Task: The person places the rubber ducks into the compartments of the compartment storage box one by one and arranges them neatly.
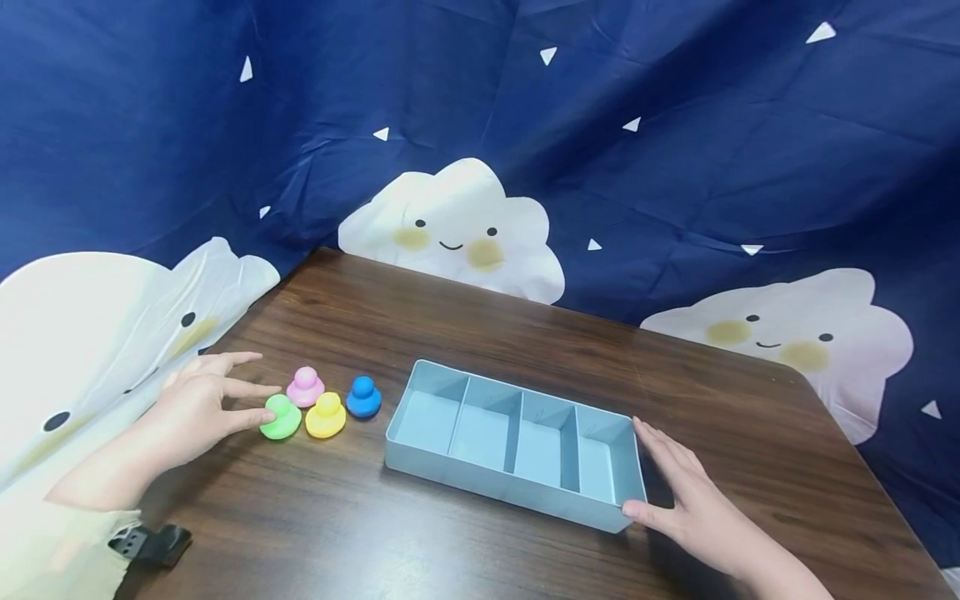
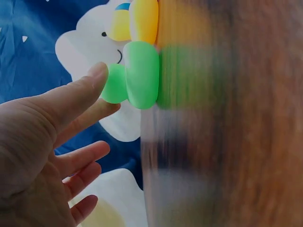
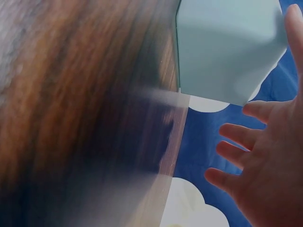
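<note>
Where the table (image 1: 450,321) narrows between its left edge and the tray (image 1: 502,490), four toys, apparently ducks, are grouped close together. A green toy (image 1: 279,425) is placed nearest the left edge, a pink toy (image 1: 306,392) is set behind it toward the far edge, a yellow toy (image 1: 326,419) is set just beside both, and a blue toy (image 1: 363,401) is placed nearest the tray.

The green toy's round head is flanked by the thumb and index finger of the left hand (image 1: 191,408), presumably because a narrower hold is offered there than by the broad base. The head is touched by the thumb, but whether the grip is tightened on it cannot be told, the index fingertip being partly hidden; the remaining fingers are extended loosely, apart from the toys.

Around the table's middle, the light-blue tray, divided into four compartments, is laid flat with its long sides running roughly along the far edge. Its short end toward the right edge is spanned by the right hand (image 1: 690,504), with the thumb placed at the near corner and the fingertips by the far one. No curled grip is formed there; the fingers are held fairly straight, so the tray seems to be steadied rather than lifted.

Beyond the far edge, a dark-blue curtain (image 1: 465,83) is hung.
</note>
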`<state>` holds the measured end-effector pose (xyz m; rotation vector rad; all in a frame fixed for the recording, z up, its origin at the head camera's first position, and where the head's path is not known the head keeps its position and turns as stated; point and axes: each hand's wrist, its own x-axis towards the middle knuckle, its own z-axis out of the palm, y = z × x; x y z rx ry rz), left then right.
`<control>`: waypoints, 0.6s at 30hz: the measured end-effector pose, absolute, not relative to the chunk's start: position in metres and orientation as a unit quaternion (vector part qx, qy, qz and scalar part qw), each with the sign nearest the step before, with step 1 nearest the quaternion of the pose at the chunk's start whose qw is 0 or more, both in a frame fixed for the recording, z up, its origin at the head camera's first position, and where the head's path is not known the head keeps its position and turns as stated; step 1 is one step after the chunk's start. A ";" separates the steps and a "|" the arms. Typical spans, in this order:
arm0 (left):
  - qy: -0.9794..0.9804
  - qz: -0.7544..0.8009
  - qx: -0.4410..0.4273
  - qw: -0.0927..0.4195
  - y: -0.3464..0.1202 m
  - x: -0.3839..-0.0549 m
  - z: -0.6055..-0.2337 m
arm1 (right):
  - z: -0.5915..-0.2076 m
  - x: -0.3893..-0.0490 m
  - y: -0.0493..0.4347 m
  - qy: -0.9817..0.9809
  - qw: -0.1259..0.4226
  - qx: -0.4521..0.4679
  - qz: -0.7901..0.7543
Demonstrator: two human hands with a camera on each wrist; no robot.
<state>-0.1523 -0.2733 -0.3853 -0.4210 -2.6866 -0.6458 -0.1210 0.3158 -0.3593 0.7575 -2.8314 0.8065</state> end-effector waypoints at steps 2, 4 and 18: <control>-0.948 -0.227 -0.147 0.168 -0.272 -0.152 -0.385 | -0.360 -0.121 0.316 -0.930 0.051 0.250 0.264; -0.949 -0.232 -0.145 0.156 -0.271 -0.152 -0.384 | -0.360 -0.120 0.316 -0.930 0.046 0.249 0.265; -0.946 -0.228 -0.161 0.166 -0.270 -0.154 -0.386 | -0.360 -0.119 0.316 -0.936 0.032 0.235 0.259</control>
